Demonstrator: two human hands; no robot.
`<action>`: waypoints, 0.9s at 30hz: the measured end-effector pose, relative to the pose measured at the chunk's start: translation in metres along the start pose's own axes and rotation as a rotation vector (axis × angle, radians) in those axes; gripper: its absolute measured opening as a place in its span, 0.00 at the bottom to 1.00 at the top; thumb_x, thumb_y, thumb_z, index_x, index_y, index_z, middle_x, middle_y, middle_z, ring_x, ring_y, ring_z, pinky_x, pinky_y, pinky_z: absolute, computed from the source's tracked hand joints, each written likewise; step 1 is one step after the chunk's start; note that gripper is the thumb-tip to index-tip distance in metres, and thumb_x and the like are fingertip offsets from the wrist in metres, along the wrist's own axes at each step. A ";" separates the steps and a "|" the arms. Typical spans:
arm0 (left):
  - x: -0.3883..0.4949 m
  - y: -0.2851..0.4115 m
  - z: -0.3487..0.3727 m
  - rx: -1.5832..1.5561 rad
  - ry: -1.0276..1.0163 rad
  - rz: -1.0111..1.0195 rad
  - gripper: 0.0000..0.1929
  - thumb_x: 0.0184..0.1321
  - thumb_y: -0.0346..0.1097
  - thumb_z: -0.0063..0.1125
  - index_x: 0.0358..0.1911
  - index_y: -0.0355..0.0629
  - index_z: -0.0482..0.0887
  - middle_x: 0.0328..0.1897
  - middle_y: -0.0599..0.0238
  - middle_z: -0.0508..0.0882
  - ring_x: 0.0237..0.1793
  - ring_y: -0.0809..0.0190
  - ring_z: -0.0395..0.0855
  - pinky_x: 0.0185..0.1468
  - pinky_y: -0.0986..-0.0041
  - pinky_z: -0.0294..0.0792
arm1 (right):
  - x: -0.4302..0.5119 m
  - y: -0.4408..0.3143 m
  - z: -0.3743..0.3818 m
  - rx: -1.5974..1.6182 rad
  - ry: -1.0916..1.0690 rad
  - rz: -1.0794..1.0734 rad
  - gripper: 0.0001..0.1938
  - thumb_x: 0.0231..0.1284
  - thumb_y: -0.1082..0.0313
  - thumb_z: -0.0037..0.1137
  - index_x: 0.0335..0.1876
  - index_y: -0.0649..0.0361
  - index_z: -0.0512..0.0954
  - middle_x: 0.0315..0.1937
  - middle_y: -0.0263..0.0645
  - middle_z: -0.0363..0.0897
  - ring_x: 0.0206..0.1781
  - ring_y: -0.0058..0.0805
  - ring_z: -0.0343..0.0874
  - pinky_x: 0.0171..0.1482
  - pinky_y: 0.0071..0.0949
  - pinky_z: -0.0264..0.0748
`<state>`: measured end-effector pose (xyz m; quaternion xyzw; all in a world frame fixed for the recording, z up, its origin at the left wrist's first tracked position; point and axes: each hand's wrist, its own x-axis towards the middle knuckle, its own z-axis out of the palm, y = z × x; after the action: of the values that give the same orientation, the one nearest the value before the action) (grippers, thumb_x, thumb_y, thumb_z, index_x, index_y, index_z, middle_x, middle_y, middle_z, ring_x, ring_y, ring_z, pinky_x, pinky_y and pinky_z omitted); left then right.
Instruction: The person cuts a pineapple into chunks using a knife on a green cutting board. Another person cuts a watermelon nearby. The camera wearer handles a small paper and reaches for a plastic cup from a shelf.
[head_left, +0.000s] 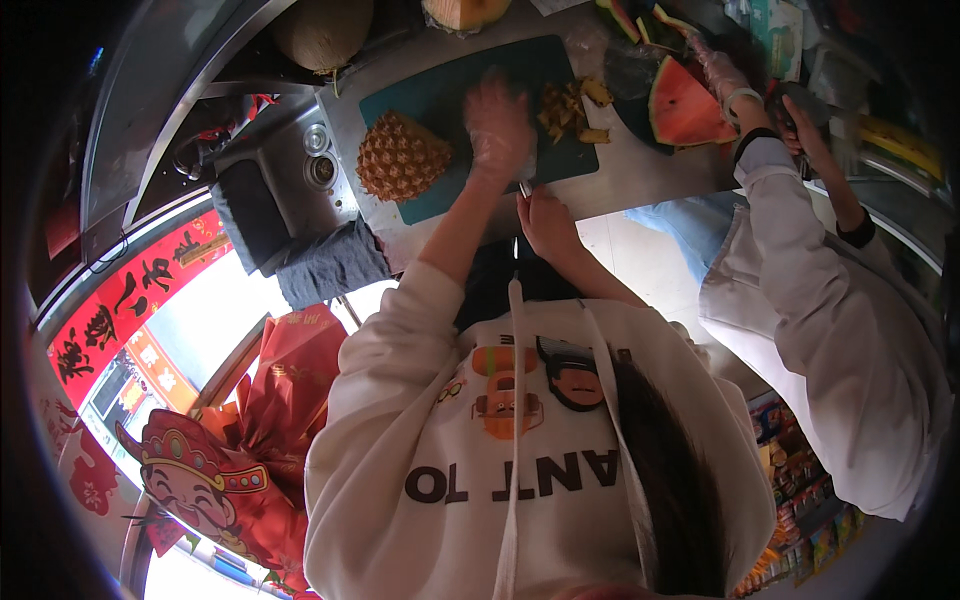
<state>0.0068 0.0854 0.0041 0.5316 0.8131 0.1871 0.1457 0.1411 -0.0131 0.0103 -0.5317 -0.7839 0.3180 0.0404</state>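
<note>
My left hand (499, 131), in a clear plastic glove, is blurred over the green cutting board (442, 82); whether its fingers hold anything cannot be told. A pineapple (401, 157) with its rind on lies on its side at the board's left, beside that hand. My bare right hand (549, 219), at the board's front edge, grips the metal handle of what looks like a knife (526, 187). Its far part is mostly hidden by my left hand. Cut pineapple rind pieces (562, 112) are heaped at the right of the board.
At right a co-worker's gloved hand (720, 75) is by a watermelon wedge (682, 109); their other hand (806, 131) is near. A steel sink (300, 131) adjoins the counter (645, 176) at left, a dark cloth (334, 262) over its edge. A melon (322, 34) stands behind.
</note>
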 end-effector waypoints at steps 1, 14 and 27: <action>0.005 -0.005 0.009 0.102 -0.008 0.057 0.30 0.65 0.44 0.50 0.65 0.32 0.63 0.67 0.50 0.69 0.66 0.41 0.64 0.69 0.55 0.57 | 0.001 0.000 0.001 0.012 -0.019 0.015 0.17 0.68 0.57 0.49 0.39 0.68 0.69 0.22 0.54 0.79 0.27 0.54 0.82 0.30 0.46 0.80; 0.010 -0.024 0.046 0.165 0.052 0.032 0.35 0.70 0.56 0.37 0.69 0.32 0.60 0.76 0.48 0.59 0.75 0.42 0.52 0.76 0.54 0.42 | 0.005 -0.002 -0.005 -0.143 -0.067 0.011 0.18 0.70 0.55 0.47 0.39 0.66 0.69 0.22 0.55 0.78 0.29 0.55 0.82 0.29 0.46 0.80; -0.044 -0.001 0.017 -0.210 -0.060 0.315 0.23 0.70 0.49 0.41 0.58 0.42 0.77 0.67 0.56 0.72 0.69 0.51 0.65 0.74 0.60 0.51 | 0.018 -0.030 -0.052 0.126 -0.499 0.427 0.16 0.73 0.63 0.39 0.40 0.71 0.74 0.21 0.55 0.78 0.21 0.45 0.81 0.26 0.39 0.78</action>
<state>0.0310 0.0470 -0.0101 0.6396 0.6910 0.2754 0.1937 0.1297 0.0187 0.0631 -0.5862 -0.6192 0.4875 -0.1878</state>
